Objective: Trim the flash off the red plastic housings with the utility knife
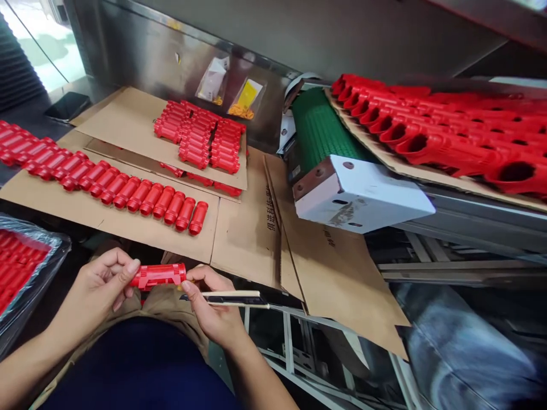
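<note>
In front of my lap, a red plastic tube part [159,275] lies level, with cut-out slots along its side. My left hand [100,285] is closed on its left end, thumb and fingers pinching it. At the other end, my right hand [216,310] is closed, with its thumb and forefinger by the tube's rim. A slim cream-and-black utility knife [235,298] lies in that same right hand, its dark tip pointing left beneath the tube. A small yellow bit shows by the right fingertips, too small to name.
A row of red tubes [141,196] lines the cardboard [243,239]; more are stacked on a raised sheet [123,122]. Left is a lined bin [57,245] of red parts. Right stands a green conveyor [320,125] carrying larger red parts [461,136]. Small bags [248,99] and a phone [67,106] lie behind.
</note>
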Motion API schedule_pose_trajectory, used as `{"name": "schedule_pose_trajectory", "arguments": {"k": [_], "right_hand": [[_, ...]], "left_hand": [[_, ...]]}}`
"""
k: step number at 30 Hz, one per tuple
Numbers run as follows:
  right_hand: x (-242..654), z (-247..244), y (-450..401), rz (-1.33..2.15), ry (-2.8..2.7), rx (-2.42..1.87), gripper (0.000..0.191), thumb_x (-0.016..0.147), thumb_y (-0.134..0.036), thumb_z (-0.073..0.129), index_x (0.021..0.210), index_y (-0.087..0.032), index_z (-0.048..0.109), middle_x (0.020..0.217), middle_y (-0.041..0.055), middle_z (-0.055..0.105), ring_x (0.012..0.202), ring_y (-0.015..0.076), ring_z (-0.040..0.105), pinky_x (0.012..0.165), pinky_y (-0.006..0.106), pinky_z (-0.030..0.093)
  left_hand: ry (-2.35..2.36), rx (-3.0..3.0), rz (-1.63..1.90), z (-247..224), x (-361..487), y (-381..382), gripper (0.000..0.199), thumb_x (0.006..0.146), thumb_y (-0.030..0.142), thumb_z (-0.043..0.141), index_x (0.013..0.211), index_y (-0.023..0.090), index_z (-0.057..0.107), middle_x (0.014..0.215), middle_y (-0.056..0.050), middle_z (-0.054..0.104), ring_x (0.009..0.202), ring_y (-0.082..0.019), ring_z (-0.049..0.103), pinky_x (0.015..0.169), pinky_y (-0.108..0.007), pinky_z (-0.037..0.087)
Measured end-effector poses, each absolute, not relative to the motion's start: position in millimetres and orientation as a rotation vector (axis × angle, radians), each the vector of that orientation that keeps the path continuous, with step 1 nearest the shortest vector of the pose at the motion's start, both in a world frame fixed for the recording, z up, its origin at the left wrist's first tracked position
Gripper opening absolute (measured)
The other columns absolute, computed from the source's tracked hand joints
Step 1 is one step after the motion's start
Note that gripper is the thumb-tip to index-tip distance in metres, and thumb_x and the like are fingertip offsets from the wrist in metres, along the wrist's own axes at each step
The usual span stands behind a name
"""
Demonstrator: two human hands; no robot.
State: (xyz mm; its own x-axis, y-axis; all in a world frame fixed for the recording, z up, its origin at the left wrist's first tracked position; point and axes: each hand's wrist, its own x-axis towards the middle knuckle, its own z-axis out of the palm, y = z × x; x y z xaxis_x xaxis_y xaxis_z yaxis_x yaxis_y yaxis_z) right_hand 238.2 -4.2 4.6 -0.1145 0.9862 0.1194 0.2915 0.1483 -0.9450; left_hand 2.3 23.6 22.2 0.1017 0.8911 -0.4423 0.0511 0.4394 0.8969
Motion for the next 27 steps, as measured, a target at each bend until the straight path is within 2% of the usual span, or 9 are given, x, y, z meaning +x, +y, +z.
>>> {"name": "schedule_pose_trajectory", "arguments": {"k": [5,8,11,13,17,19,22,24,27], "right_hand": [[233.0,0.6,-9.4,0.872,-1.605,-1.276,0.016,0.103,-0.023,0.064,0.087,-0.021,0.07,0.075,0.0,0.069,0.066,0.014,0.062,0.062,0.024,0.048],[228.1,-1.2,-11.0,0.918,-1.544,-1.338,0.022,0.104,-0.03,0.064,0.085,-0.021,0.069,0.072,0.0001,0.07,0.063,0.0139,0.063,0.062,0.025,0.049],[220.5,-4.6,-13.0,1.06,-1.387,-1.351,0.022,0.105,-0.037,0.065,0.091,-0.022,0.069,0.072,-0.0001,0.072,0.054,0.0125,0.061,0.054,0.024,0.048],[214.2,-7.5,-15.1,1.005,-1.393,-1.321,0.02,0.104,-0.038,0.066,0.093,-0.022,0.069,0.072,0.0007,0.072,0.055,0.0133,0.061,0.053,0.025,0.048],[201.6,-14.3,-18.5,0.763,-1.552,-1.21,0.019,0.103,-0.033,0.065,0.089,-0.022,0.071,0.074,0.0049,0.072,0.065,0.0174,0.066,0.063,0.03,0.054],[198.9,-17.6,-17.6,0.941,-1.489,-1.197,0.027,0.105,-0.039,0.064,0.084,-0.022,0.068,0.07,0.0035,0.071,0.059,0.0164,0.065,0.057,0.028,0.054],[205.3,-16.5,-13.7,1.278,-1.296,-1.249,0.042,0.108,-0.051,0.06,0.079,-0.022,0.065,0.06,-0.0017,0.067,0.047,0.0134,0.063,0.046,0.024,0.052],[215.6,-9.1,-11.9,1.181,-1.341,-1.302,0.037,0.107,-0.047,0.066,0.08,-0.022,0.07,0.069,0.0016,0.075,0.062,0.017,0.074,0.058,0.027,0.062],[230.5,7.7,-13.2,0.845,-1.603,-1.167,0.005,0.101,-0.025,0.077,0.103,-0.022,0.081,0.1,0.0091,0.086,0.106,0.025,0.081,0.091,0.036,0.069]], "left_hand": [[1.377,1.015,0.893,13.1,2.2,14.5,0.042,0.092,0.062,0.079,0.083,0.021,0.073,0.063,0.002,0.062,0.051,-0.01,0.052,0.049,-0.019,0.044],[1.332,1.136,1.07,9.9,-1.0,7.4,0.021,0.088,0.043,0.088,0.097,0.025,0.082,0.09,-0.002,0.074,0.076,-0.015,0.069,0.07,-0.021,0.058],[1.249,1.026,1.201,10.1,2.7,3.8,0.034,0.076,0.028,0.098,0.107,0.028,0.083,0.119,-0.005,0.076,0.103,-0.02,0.075,0.091,-0.023,0.062],[1.222,0.79,1.186,10.6,10.9,5.0,0.049,0.068,0.025,0.103,0.111,0.029,0.081,0.111,-0.003,0.078,0.095,-0.018,0.076,0.085,-0.022,0.064],[1.115,0.44,1.082,11.0,29.0,13.0,0.035,0.069,0.035,0.104,0.09,0.02,0.08,0.078,-0.002,0.075,0.07,-0.013,0.07,0.07,-0.019,0.063],[1.093,0.405,1.099,11.0,31.4,16.6,0.033,0.069,0.034,0.104,0.083,0.017,0.08,0.078,-0.003,0.075,0.072,-0.013,0.07,0.071,-0.019,0.064],[1.078,0.437,1.135,10.2,24.3,18.2,0.037,0.066,0.026,0.105,0.096,0.018,0.085,0.093,-0.005,0.08,0.083,-0.015,0.074,0.081,-0.021,0.065],[1.059,0.43,1.13,8.7,16.8,17.7,0.046,0.071,0.026,0.103,0.113,0.021,0.084,0.105,-0.007,0.082,0.091,-0.017,0.077,0.087,-0.024,0.066],[1.019,0.391,1.082,7.0,10.3,17.3,0.055,0.081,0.033,0.097,0.131,0.023,0.077,0.106,-0.01,0.083,0.088,-0.021,0.079,0.083,-0.031,0.069]]}}
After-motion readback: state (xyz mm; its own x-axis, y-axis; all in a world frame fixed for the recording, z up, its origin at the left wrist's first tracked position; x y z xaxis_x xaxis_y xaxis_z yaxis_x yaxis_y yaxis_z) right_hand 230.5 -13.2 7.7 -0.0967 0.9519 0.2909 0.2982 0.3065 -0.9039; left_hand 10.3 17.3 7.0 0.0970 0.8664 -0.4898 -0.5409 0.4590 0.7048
